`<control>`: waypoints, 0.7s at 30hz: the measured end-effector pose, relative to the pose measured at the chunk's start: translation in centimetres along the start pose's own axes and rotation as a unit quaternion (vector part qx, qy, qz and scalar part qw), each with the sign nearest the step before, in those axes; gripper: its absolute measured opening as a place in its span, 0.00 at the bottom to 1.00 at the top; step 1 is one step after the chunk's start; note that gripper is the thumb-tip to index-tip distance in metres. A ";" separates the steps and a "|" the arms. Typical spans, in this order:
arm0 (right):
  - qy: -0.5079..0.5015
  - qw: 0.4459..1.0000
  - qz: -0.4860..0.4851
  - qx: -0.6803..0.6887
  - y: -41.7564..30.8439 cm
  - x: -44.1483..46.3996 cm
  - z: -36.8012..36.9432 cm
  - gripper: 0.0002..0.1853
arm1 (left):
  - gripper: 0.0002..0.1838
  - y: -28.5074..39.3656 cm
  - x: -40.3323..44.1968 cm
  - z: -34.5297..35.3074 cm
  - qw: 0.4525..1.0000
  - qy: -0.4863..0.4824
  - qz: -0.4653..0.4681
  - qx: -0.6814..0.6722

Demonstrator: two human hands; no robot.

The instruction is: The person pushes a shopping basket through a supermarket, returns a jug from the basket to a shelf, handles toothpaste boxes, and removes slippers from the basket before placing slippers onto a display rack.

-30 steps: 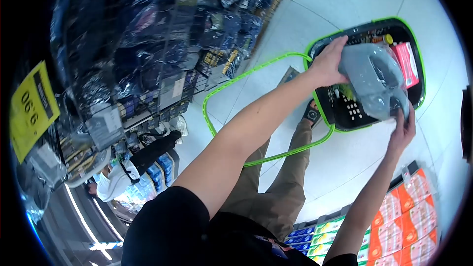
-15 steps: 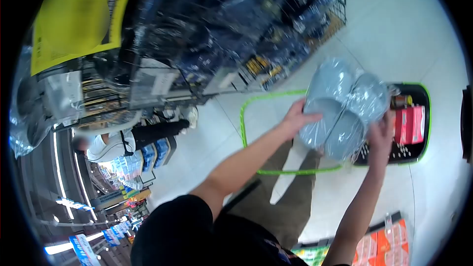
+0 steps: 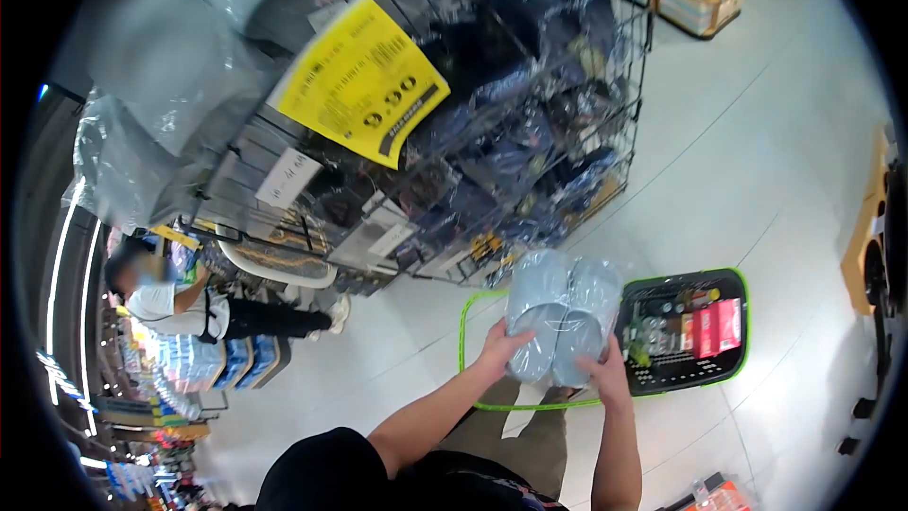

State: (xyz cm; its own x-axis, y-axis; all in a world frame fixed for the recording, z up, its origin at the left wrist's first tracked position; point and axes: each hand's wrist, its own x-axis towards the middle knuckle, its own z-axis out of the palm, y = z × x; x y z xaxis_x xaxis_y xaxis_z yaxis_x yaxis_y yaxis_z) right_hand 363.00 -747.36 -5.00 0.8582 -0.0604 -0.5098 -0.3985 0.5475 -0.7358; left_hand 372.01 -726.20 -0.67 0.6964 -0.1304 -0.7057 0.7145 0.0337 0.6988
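Observation:
I hold a pair of pale grey-blue slippers (image 3: 565,308) in clear plastic wrap above the floor. My left hand (image 3: 501,348) grips their left edge, thumb on top. My right hand (image 3: 606,375) holds the lower right edge, thumb lying on the wrapped slipper. Right beside them, lower down, stands a black shopping basket (image 3: 662,381) with a green rim. Inside it lie red boxes (image 3: 716,327), a yellow-lidded jar and clear-wrapped items that I cannot make out. The basket's green handle (image 3: 462,345) loops out to the left, partly behind the slippers and my arms.
A wire rack (image 3: 636,123) full of wrapped dark slippers stands ahead, bearing a yellow price sign (image 3: 364,85). Large grey wrapped items hang at upper left. A person in a white top (image 3: 180,308) stands in the aisle to the left. Wooden-edged shelving (image 3: 865,227) lies far right.
The slippers have turned more upright and sit lower and further left in view. My right hand has moved onto their lower edge. The view has shifted, showing more of the basket and rack.

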 end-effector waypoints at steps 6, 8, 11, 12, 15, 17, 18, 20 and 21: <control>0.046 0.996 -0.068 0.032 -4.7 -1.7 0.9 0.33 | 0.31 2.8 -2.5 1.8 0.997 -0.068 0.028 -0.007; 0.037 0.995 -0.093 0.005 -6.5 -2.5 1.1 0.31 | 0.32 3.2 -2.6 2.0 0.995 -0.085 0.053 -0.011; 0.054 0.991 -0.116 -0.030 -9.8 -3.9 2.4 0.29 | 0.34 5.4 -4.3 2.5 0.988 -0.128 0.089 0.008; 0.049 0.991 -0.116 -0.038 -10.4 -4.1 2.5 0.29 | 0.35 6.0 -4.9 2.7 0.982 -0.156 0.105 0.030; 0.038 0.989 -0.137 -0.034 -10.9 -4.9 2.7 0.28 | 0.35 5.5 -5.0 2.2 0.980 -0.148 0.118 0.052; 0.027 0.988 -0.152 -0.017 -10.7 -5.1 2.7 0.30 | 0.35 5.6 -5.7 2.1 0.978 -0.153 0.130 0.052; 0.023 0.988 -0.152 -0.023 -10.8 -5.3 3.0 0.30 | 0.35 5.8 -6.4 2.0 0.979 -0.147 0.133 0.052; 0.002 0.987 -0.159 0.000 -10.9 -5.9 3.6 0.30 | 0.35 6.6 -7.7 1.8 0.979 -0.141 0.139 0.050; 0.000 0.988 -0.156 0.001 -10.8 -6.0 3.7 0.31 | 0.35 7.2 -8.3 1.7 0.978 -0.141 0.142 0.061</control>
State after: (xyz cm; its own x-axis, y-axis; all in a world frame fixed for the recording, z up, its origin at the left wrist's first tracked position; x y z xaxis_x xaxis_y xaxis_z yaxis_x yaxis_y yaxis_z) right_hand 363.33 -749.78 7.65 0.9393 -0.2267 -0.2574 -0.1131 0.5040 -0.8563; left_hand 371.21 -726.55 10.40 0.8068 -0.4018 -0.4332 0.4700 -0.0079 0.8826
